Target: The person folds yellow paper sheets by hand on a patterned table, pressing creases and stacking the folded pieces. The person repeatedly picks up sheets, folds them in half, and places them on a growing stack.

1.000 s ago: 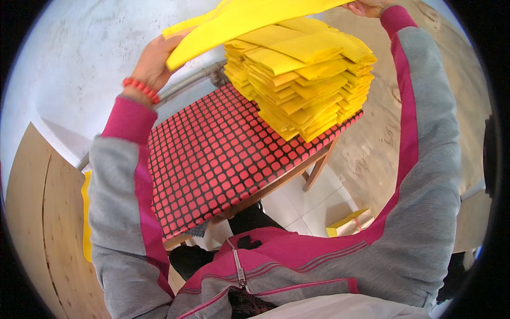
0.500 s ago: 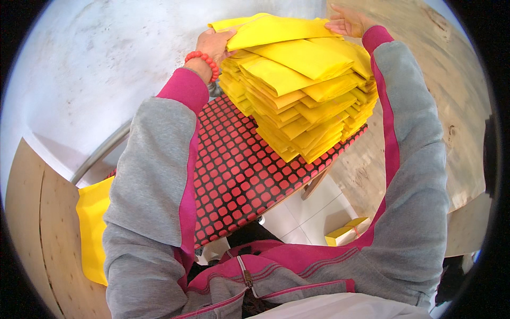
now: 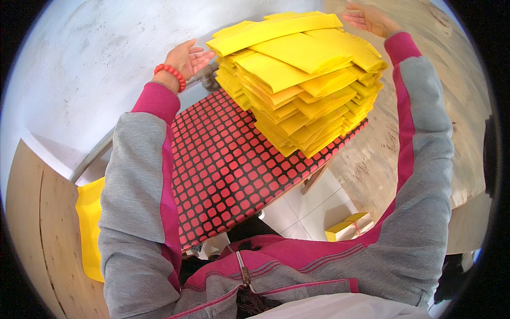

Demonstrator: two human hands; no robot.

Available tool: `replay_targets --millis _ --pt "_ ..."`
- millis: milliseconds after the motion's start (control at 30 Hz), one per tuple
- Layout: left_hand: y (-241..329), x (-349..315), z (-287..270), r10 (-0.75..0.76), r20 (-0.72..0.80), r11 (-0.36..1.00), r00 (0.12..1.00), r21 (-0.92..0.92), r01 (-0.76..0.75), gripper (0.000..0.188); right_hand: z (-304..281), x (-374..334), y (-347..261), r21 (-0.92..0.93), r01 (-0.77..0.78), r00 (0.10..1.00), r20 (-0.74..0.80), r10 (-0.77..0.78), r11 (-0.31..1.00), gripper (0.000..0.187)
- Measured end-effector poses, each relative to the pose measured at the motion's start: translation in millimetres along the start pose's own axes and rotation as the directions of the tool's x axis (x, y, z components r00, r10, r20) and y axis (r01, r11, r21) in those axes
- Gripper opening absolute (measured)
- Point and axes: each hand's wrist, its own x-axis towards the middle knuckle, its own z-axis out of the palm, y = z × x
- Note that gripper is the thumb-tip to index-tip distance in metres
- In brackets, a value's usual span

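A tall stack of folded yellow sheets (image 3: 297, 80), fabric or paper I cannot tell, stands on a table with a red-and-black checked cover (image 3: 228, 165). The layers lie at differing angles, and one long folded piece rests on top. Just off the stack's left side is my left hand (image 3: 188, 59), a red bead bracelet (image 3: 170, 74) at its wrist. Its fingers are spread and hold nothing. Beyond the stack's upper right corner, my right hand (image 3: 369, 20) is also apart from it, fingers stretched out and bare.
A white wall (image 3: 95, 64) rises behind the table at left. Wooden boards (image 3: 37, 223) and another yellow sheet (image 3: 90, 228) are at lower left. A wooden surface (image 3: 425, 117) fills the right. Below, a yellow-and-white bundle (image 3: 348, 227) lies on the tiled floor (image 3: 292, 212).
Both hands have let go of the top folded piece and moved outward, the left one to the left, the right one to the right. That piece now lies on the stack.
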Motion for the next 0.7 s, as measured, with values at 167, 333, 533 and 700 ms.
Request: replay_targets --millis 167,333,533,700 --pt "-1 -33 -29 0.188 -0.064 0.965 0.980 -0.172 -0.197 0.048 77 -74 -38 0.207 0.225 0.969 -0.153 -0.196 0.952 0.028" --pt "-31 -116 -30 0.329 -0.010 0.935 0.944 -0.139 -0.327 0.039 223 -181 -46 -0.059 0.474 0.872 0.169 -0.460 0.878 0.036" --pt "-142 -276 -50 0.313 0.075 0.948 0.947 0.044 -0.316 0.026 367 -236 28 0.275 0.434 0.342 0.831 -0.439 0.858 0.017" --pt "-246 -420 -114 0.021 0.047 0.997 0.999 0.077 -0.024 0.021 464 -264 121 0.257 -0.124 0.475 0.864 -0.170 0.958 0.015"
